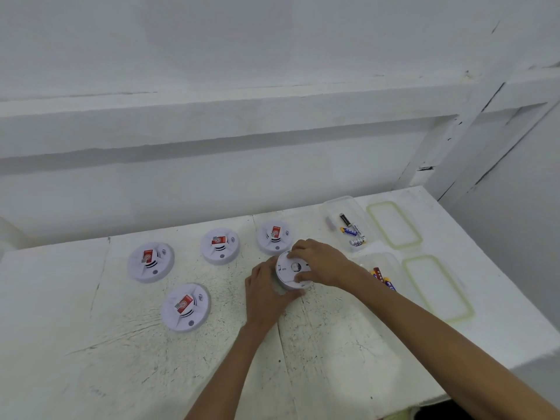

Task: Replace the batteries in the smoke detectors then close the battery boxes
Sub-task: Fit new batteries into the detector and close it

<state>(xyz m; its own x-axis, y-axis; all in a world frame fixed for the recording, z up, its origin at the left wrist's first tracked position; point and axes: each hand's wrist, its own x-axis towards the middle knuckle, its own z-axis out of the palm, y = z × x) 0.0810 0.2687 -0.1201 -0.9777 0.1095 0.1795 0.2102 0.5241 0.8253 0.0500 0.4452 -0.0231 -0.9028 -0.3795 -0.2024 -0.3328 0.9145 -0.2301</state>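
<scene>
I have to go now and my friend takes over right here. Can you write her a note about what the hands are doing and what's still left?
The left hand grips the side of the flipped smoke detector on the table.
The right hand holds its back from above, fingers curled over it.
The four other smoke detectors lie face up, red tags showing.
Loose batteries sit in the far clear container and the near clear container, both open, lids beside them.
Done: one detector turned over. I can't tell if its battery is swapped.
Left: likely the other four, then closing the boxes.
</scene>
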